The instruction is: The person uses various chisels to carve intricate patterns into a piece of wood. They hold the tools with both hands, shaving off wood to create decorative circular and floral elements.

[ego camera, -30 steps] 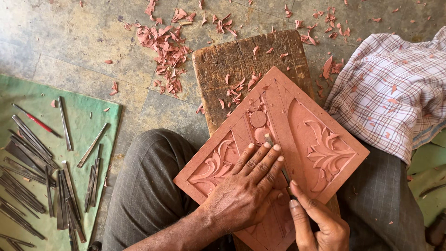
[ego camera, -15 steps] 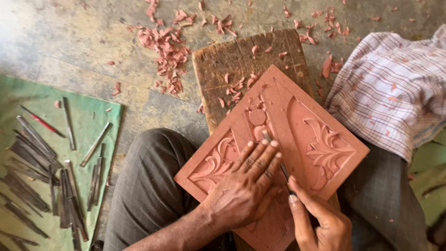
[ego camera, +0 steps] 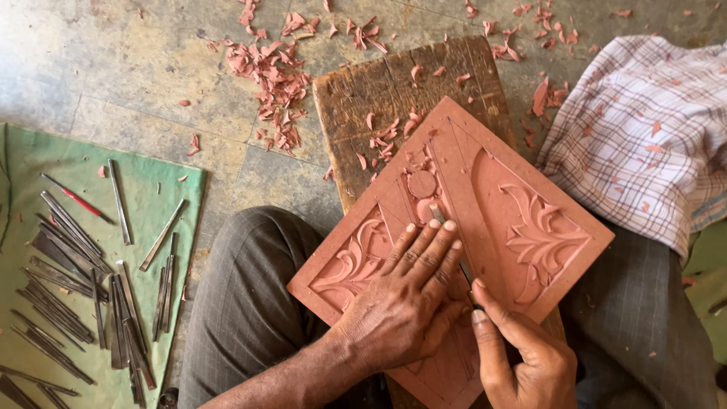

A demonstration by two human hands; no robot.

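Head view looks straight down on a person sitting on the floor with a reddish carved panel (ego camera: 485, 227) propped across their lap and resting against a worn wooden block (ego camera: 394, 91). The panel lies turned like a diamond. Much of the relief already stands out: a scrolling leaf at the lower left of the panel and a taller foliate spray inside the arched field on the right, with a small round boss near the top. The strip between them, under the fingers, looks plainer, so I'd judge the carving well along but not finished there. Reddish shavings (ego camera: 273, 76) lie scattered on the stone floor and on the block.

The left hand (ego camera: 401, 303) lies flat on the panel, fingers spread and pressed down, fingertips pointing up toward the boss, steadying the piece. The right hand (ego camera: 522, 356) sits just beside it at the lower edge, thumb and fingers pinching a thin carving tool (ego camera: 463, 271), whose blade runs up alongside the left fingers to the groove; most of the handle is hidden in the grip.

To the left, a green cloth (ego camera: 45, 167) on the floor carries many more slim metal chisels (ego camera: 76, 288), and a checked cloth (ego camera: 644, 129) lies at the right.
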